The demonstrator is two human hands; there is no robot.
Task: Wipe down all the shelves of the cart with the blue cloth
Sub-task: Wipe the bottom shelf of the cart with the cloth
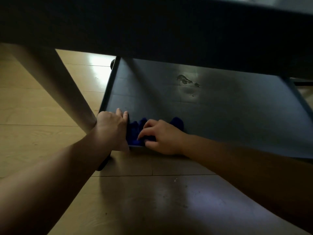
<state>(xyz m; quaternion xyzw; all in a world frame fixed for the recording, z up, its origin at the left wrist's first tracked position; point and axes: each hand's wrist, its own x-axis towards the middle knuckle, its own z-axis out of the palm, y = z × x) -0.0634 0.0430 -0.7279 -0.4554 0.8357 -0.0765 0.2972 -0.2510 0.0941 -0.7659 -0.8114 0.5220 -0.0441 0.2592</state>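
Observation:
The cart's bottom shelf (211, 106) is a dark, flat tray low over the floor, seen from under the darker shelf above (152, 31). A bunched blue cloth (135, 131) lies in the shelf's near left corner. My right hand (162, 136) presses down on the cloth with fingers spread over it. My left hand (111, 128) grips the shelf's near left corner rim, with fingers hooked over the edge beside the cloth. Part of the cloth is hidden under my right hand.
A scuffed, worn patch (186, 81) marks the shelf's middle. Light wooden floor (42, 116) surrounds the cart, with a glare spot (100, 65) at the back. A black caster (103, 164) sits under the near left corner.

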